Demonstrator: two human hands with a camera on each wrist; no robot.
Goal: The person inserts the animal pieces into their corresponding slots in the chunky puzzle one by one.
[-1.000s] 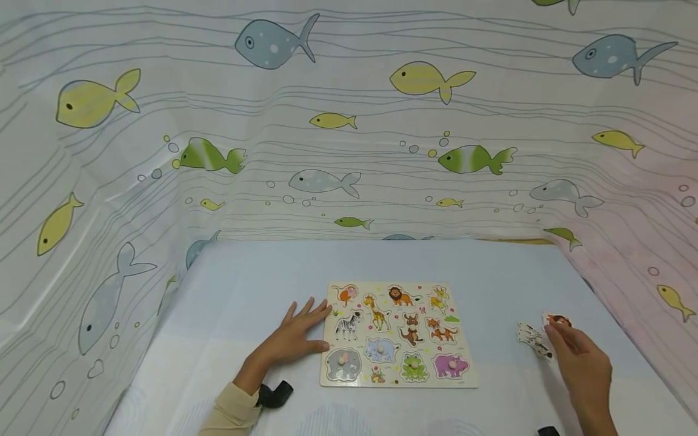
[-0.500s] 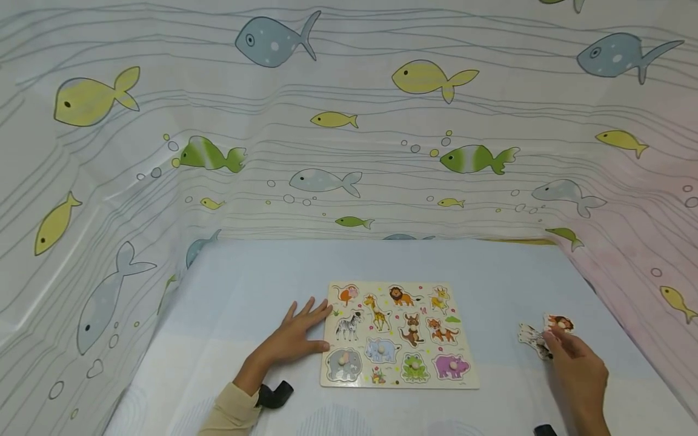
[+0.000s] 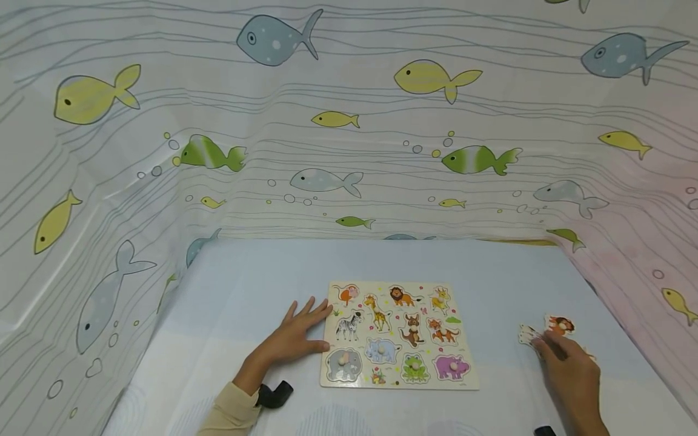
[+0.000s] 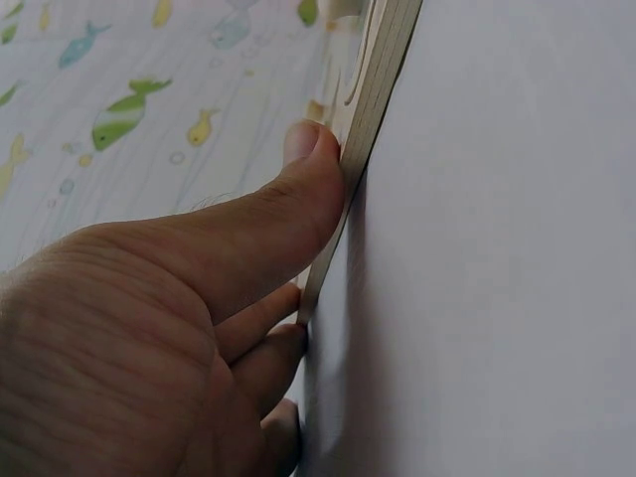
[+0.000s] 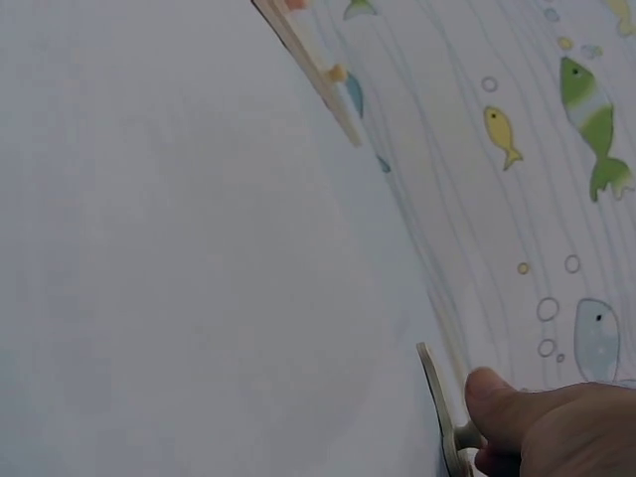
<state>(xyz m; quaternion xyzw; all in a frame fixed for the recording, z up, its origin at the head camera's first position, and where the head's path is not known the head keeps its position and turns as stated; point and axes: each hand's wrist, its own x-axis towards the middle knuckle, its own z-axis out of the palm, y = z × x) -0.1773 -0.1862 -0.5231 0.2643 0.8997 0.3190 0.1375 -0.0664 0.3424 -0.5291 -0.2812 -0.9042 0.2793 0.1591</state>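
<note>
A wooden peg puzzle board (image 3: 389,387) with animal pictures lies on the table. My left hand (image 3: 294,336) rests at its left side, fingers spread and straight; the left wrist view has the thumb (image 4: 316,164) against the board's edge. At the right, my right hand (image 3: 572,372) pinches the knob (image 5: 465,435) of a zebra puzzle piece (image 3: 528,334), whose rear half the fingers hide. Just beyond the fingers is a lion puzzle piece (image 3: 560,324). A sliver of another piece (image 3: 591,356) shows behind the hand, its picture hidden.
On the board, the grey elephant (image 3: 343,364), blue rhino (image 3: 382,350), frog (image 3: 414,367) and purple hippo (image 3: 452,366) carry knobs. The pale tabletop (image 3: 272,272) is surrounded by a fish-patterned sheet (image 3: 382,151) at the back and sides.
My right hand has moved left and slightly down, off the lion piece and onto the zebra piece. The lion piece is more exposed. My left hand has stayed at the board.
</note>
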